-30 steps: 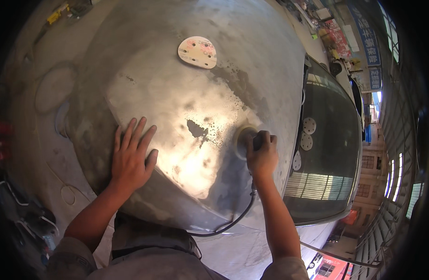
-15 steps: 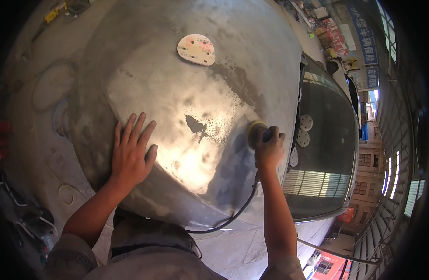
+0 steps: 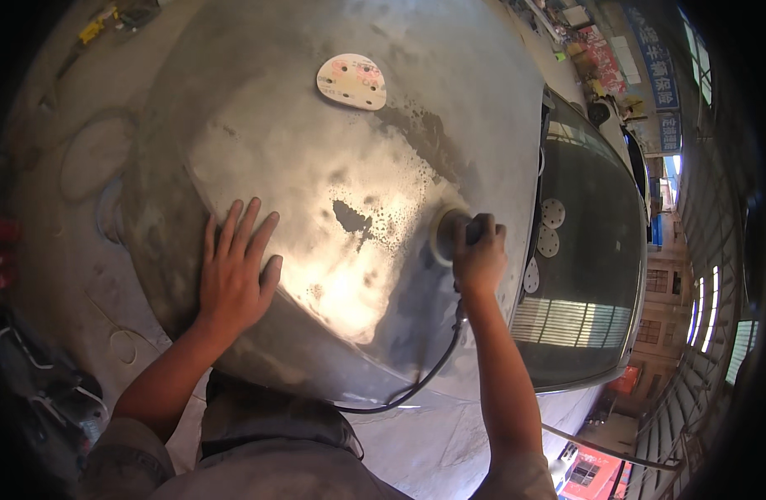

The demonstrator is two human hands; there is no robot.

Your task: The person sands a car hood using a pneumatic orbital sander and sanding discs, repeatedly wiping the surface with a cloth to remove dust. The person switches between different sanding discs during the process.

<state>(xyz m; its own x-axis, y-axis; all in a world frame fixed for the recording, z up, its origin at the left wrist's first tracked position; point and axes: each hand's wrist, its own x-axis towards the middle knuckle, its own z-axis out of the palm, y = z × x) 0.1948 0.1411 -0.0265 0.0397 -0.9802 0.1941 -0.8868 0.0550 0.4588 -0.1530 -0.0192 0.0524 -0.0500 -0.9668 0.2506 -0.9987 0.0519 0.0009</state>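
Observation:
A grey car hood [image 3: 424, 75], patchy with bare shiny metal, fills the middle of the view. My left hand [image 3: 237, 275] lies on it at the left, fingers spread and holding nothing. My right hand [image 3: 481, 265] grips a round power sander [image 3: 451, 230], whose pad is on the hood near the windshield side. A dark hose [image 3: 433, 371] curves down from the tool and off toward the lower middle. A pale perforated sanding disc [image 3: 352, 83] lies loose on the upper part of the hood.
More discs [image 3: 548, 242] lie on the dark windshield [image 3: 587, 258] at right. Dark clutter [image 3: 49, 392] is at lower left on the concrete floor [image 3: 116, 325], with loops of thin hose. Signs [image 3: 653, 58], a brick wall and a metal-framed roof show at far right.
My right hand and the sander have moved up and slightly right compared with a second ago. My left hand sits slightly higher in the picture, still spread on the hood.

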